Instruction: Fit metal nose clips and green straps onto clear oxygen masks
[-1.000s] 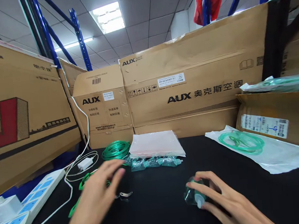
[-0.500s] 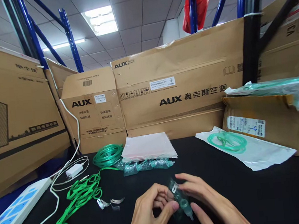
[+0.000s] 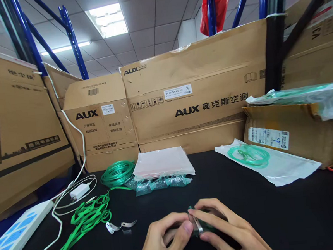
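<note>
While both hands (image 3: 170, 239) (image 3: 228, 232) pinch what seems a clear mask (image 3: 199, 224), metal clips (image 3: 119, 226) and green straps (image 3: 85, 219) lie left.

Our left hand (image 3: 165, 240) and right hand (image 3: 228, 232) are bare. No gloves, rings or sleeves show on our fingers (image 3: 187, 228).

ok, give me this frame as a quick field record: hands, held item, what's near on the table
left hand: fingers pinch the clear green mask
right hand: fingers grip the same mask from the other side
held item: clear green mask with a metal clip on it, just above the black table
near left: two loose metal clips, green straps
behind: row of masks, stack of bags, tubing coil
</note>
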`<state>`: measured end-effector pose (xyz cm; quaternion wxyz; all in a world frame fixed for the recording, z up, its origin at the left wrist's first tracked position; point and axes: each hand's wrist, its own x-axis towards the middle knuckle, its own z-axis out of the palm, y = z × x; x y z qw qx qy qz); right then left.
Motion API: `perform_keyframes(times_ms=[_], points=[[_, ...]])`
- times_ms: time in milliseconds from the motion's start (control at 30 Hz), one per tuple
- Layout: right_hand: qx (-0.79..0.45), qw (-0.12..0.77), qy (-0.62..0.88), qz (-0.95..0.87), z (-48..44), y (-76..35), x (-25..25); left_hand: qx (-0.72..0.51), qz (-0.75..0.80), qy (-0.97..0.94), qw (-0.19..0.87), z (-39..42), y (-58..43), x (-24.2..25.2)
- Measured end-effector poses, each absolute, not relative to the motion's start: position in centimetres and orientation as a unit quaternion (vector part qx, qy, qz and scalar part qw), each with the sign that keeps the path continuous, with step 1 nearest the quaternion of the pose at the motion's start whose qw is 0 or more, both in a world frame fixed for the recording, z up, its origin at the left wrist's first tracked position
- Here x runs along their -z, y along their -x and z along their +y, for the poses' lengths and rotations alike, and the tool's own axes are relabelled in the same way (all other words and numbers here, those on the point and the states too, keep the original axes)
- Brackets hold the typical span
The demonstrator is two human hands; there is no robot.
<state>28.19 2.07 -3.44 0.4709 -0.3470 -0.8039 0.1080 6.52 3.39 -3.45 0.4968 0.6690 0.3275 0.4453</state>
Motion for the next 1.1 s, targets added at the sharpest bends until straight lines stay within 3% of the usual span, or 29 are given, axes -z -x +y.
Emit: perform_keyframes(times_ms=[367,833,1100], points=[[-0.108,0.417,0.406,-0.806,1.8,-28.4,3.1,-0.431,0.366,-0.683,0.462,3.5,-6.3,4.1],[-0.098,0.436,0.384,-0.808,2.3,-28.5,3.7,-0.390,0.375,-0.766,0.348,3.8,-5.9,4.7],[-0.065,0.454,0.353,-0.815,2.3,-27.9,4.0,-0.426,0.391,-0.758,0.302,3.4,-6.6,4.6]])
